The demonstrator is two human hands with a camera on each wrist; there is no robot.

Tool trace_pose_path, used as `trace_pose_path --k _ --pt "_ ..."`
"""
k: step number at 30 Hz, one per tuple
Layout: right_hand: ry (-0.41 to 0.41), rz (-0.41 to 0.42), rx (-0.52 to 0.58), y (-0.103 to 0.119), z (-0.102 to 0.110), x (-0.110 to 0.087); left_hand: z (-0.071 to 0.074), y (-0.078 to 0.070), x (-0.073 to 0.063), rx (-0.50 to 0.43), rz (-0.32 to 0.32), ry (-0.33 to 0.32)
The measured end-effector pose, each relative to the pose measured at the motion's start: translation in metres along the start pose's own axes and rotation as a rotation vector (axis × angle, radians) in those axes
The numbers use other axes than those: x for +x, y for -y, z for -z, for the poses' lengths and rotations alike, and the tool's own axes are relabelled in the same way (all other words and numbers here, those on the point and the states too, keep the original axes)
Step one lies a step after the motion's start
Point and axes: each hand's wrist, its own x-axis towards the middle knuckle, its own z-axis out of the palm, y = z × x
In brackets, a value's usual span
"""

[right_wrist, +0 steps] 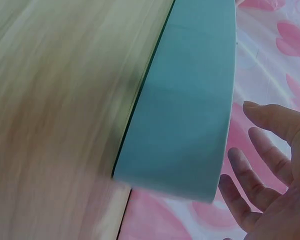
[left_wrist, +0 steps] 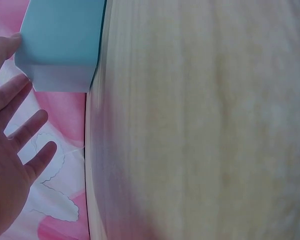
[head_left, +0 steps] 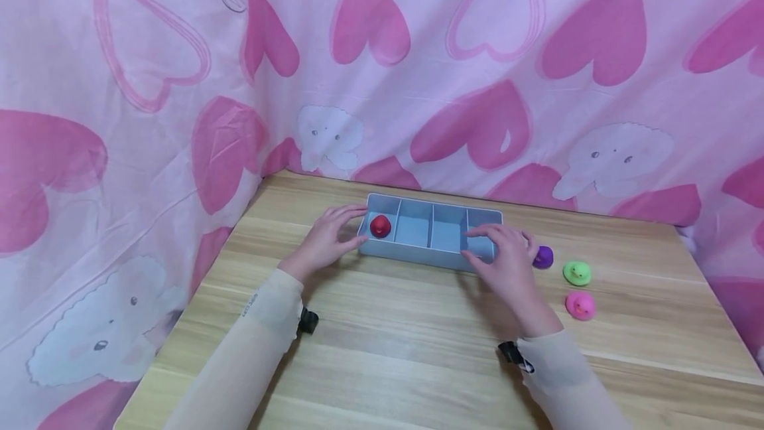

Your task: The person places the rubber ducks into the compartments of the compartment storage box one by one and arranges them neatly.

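A blue-grey tray (head_left: 412,254) with a row of compartments stands towards the back of the wooden table. A red rubber duck (head_left: 380,226) sits in its leftmost compartment. My left hand (head_left: 322,237) is at the tray's left end, its thumb by the near side and its fingers towards the far side. In the left wrist view, thumb and index fingertip touch the tray (left_wrist: 65,45) at its rim and end, while the other fingers are spread. My right hand (head_left: 507,261) hovers at the rightmost compartment, fingers loosely bent and holding nothing.
Right of the tray lie a purple duck (head_left: 544,257), partly behind the right hand, a green duck (head_left: 577,273) and a pink duck (head_left: 581,305). A pink heart-patterned curtain (head_left: 370,98) hangs along the table's back and left edges.
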Motion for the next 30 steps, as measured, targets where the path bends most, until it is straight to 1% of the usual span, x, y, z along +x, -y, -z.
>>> trace_pose_path --k 7,13,19,24,30 --pt "-0.026 -0.012 -0.007 -0.01 0.012 -0.008 0.001 0.0 -0.001 -0.008 0.007 0.003" --pt "-0.034 -0.022 -0.005 -0.015 0.019 -0.015 -0.001 0.0 0.003 0.002 0.01 0.005" --pt "-0.044 -0.036 0.005 -0.021 0.024 -0.027 -0.001 -0.001 0.002 -0.004 0.02 0.013" --pt "-0.06 -0.074 -0.011 -0.026 0.032 -0.036 0.001 -0.001 0.0 -0.017 0.031 0.016" --pt "-0.096 -0.094 -0.032 -0.041 0.045 -0.05 0.0 -0.001 0.0 -0.016 0.023 0.017"
